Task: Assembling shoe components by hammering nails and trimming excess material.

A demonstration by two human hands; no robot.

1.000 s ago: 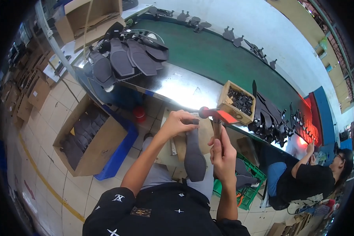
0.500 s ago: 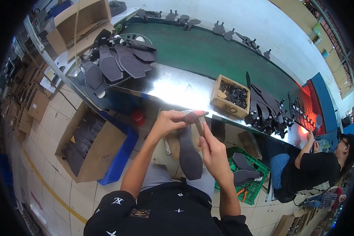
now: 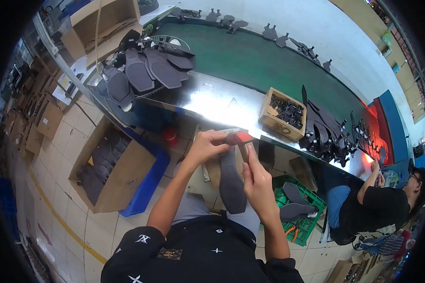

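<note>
Just below the near edge of the shiny workbench point(image 3: 212, 101), a dark insole point(image 3: 232, 181) is held over the lap, its long axis running away from the body. Its far tip, beside a red tool point(image 3: 238, 137), is pinched by the left hand point(image 3: 207, 146). The right hand point(image 3: 257, 181) is laid along its right edge, fingers straight and pressed together.

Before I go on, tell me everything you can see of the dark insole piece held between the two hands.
The dark insole piece is a long, flat grey sole shape, matte, perhaps fibreboard. It hangs roughly upright over the lap, rounded wide end down. The left hand pinches its narrow top end, where a small red-tipped part sits; what that part is cannot be told. The right hand lies along its right edge, fingers extended upward.
</note>
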